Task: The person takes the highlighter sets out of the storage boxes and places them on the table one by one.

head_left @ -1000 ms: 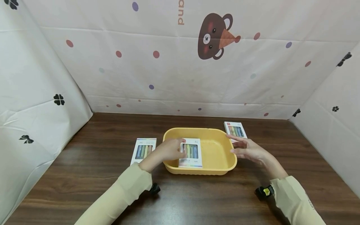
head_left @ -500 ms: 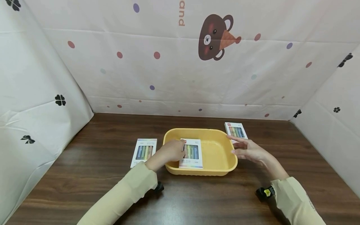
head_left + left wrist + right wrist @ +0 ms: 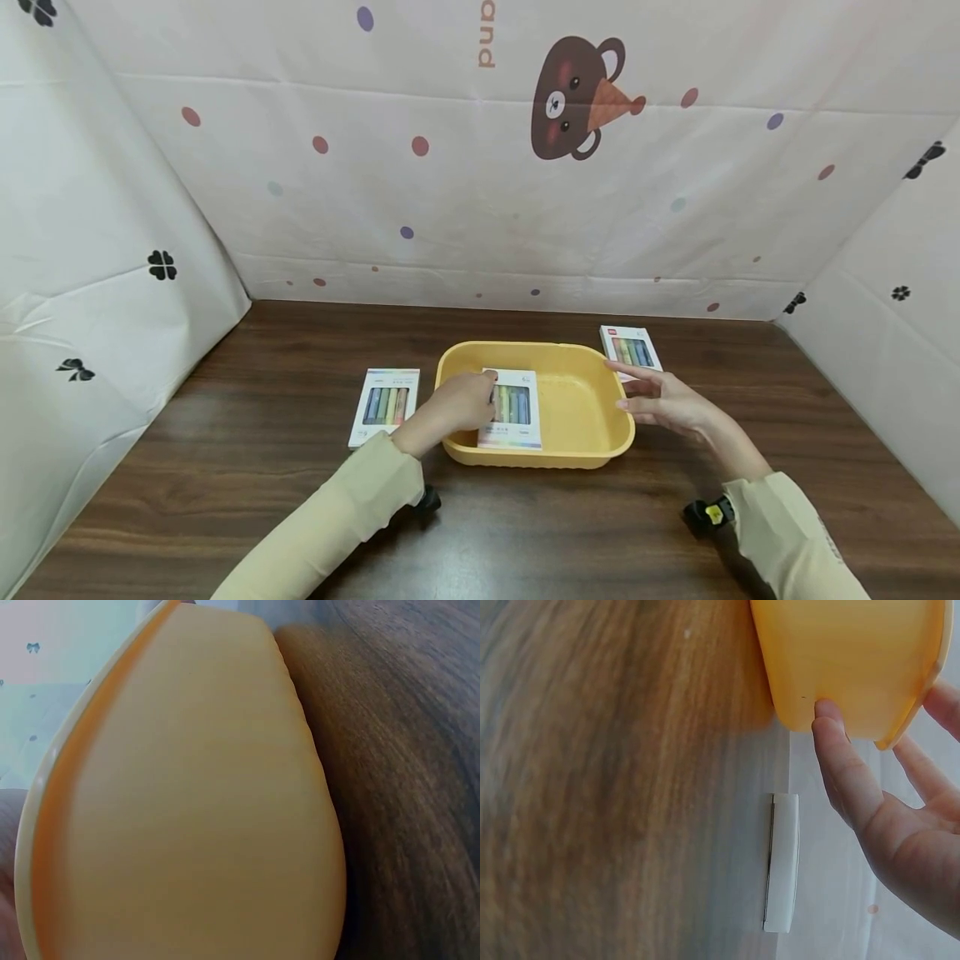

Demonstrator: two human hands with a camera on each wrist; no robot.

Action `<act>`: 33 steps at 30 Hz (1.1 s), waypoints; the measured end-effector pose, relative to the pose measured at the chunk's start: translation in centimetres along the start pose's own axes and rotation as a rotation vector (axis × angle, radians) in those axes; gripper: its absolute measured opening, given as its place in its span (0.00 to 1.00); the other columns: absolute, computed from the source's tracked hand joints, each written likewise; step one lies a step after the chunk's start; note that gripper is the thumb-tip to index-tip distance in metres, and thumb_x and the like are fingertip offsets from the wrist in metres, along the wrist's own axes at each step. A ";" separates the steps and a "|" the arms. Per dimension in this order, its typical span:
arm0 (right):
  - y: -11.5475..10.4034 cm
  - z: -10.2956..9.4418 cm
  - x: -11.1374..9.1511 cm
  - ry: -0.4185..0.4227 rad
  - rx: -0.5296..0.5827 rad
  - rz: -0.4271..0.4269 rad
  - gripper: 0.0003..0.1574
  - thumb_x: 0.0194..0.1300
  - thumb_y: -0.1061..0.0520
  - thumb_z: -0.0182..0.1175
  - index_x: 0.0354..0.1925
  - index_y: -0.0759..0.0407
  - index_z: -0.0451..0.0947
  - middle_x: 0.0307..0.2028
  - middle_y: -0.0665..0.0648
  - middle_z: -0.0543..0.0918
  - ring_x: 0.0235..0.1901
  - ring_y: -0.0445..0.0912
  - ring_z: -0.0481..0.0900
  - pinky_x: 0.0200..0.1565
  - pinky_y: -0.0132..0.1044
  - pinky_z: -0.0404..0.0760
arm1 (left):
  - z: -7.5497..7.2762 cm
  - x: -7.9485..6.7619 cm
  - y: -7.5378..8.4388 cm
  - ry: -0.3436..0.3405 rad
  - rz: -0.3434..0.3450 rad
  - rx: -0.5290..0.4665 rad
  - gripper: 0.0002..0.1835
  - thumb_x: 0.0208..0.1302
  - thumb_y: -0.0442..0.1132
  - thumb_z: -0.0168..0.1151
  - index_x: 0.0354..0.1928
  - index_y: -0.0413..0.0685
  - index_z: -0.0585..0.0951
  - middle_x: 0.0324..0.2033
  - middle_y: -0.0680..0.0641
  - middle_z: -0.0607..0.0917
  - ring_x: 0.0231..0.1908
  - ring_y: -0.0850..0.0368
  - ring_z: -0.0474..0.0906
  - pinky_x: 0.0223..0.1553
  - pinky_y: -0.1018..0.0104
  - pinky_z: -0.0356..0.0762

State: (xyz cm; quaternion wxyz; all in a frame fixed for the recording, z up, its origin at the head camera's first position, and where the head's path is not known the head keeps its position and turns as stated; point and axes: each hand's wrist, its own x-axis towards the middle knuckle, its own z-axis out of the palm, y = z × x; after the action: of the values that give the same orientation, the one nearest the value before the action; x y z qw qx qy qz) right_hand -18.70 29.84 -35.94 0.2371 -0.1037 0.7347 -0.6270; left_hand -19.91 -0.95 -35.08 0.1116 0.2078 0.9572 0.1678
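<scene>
A yellow plastic tray (image 3: 577,400) stands mid-table. On the left side of its inside is a white box of coloured sticks (image 3: 519,433) with a window in its front. My left hand (image 3: 457,402) reaches over the tray's left rim and holds this box by its left edge; the fingertips are partly hidden. My right hand (image 3: 667,404) touches the tray's right end with its fingers spread and fairly straight. In the right wrist view, one fingertip (image 3: 827,709) rests on the outer wall. The left wrist view shows mostly the tray's outer wall (image 3: 195,780).
A matching box (image 3: 386,400) lies on the brown wooden table (image 3: 300,358) left of the tray. Another box (image 3: 632,348) lies behind my right hand. White printed cloth (image 3: 450,192) hangs at the back and both sides.
My left hand has shifted slightly to the right and its fingers have drawn in at the box's left edge. The right hand, tray and boxes stay in place.
</scene>
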 end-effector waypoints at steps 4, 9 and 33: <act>0.0 0.0 -0.1 -0.001 -0.002 0.002 0.44 0.61 0.64 0.58 0.69 0.62 0.48 0.53 0.71 0.65 0.44 0.47 0.78 0.46 0.42 0.77 | 0.0 0.0 0.1 0.018 -0.016 -0.006 0.23 0.57 0.36 0.58 0.56 0.41 0.72 0.25 0.49 0.76 0.23 0.57 0.69 0.20 0.68 0.65; -0.1 0.0 -0.1 0.003 -0.002 0.009 0.45 0.60 0.64 0.58 0.69 0.63 0.47 0.54 0.72 0.64 0.44 0.47 0.78 0.46 0.42 0.77 | -0.1 0.0 0.1 0.043 -0.033 -0.023 0.21 0.54 0.37 0.60 0.51 0.41 0.74 0.25 0.49 0.77 0.23 0.56 0.69 0.21 0.67 0.66; 0.2 -0.1 0.0 0.007 0.010 0.010 0.42 0.61 0.63 0.58 0.69 0.58 0.51 0.55 0.72 0.62 0.44 0.45 0.77 0.45 0.41 0.77 | -1.2 -0.4 -1.1 0.051 0.027 -0.364 0.22 0.57 0.39 0.62 0.56 0.50 0.73 0.24 0.49 0.77 0.17 0.62 0.69 0.17 0.72 0.69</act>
State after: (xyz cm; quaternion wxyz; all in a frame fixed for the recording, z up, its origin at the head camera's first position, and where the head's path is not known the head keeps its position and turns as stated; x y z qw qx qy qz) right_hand -18.77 29.98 -36.09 0.2380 -0.0967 0.7329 -0.6300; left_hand -20.32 -2.42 -34.36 0.1210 0.1925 0.9107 0.3450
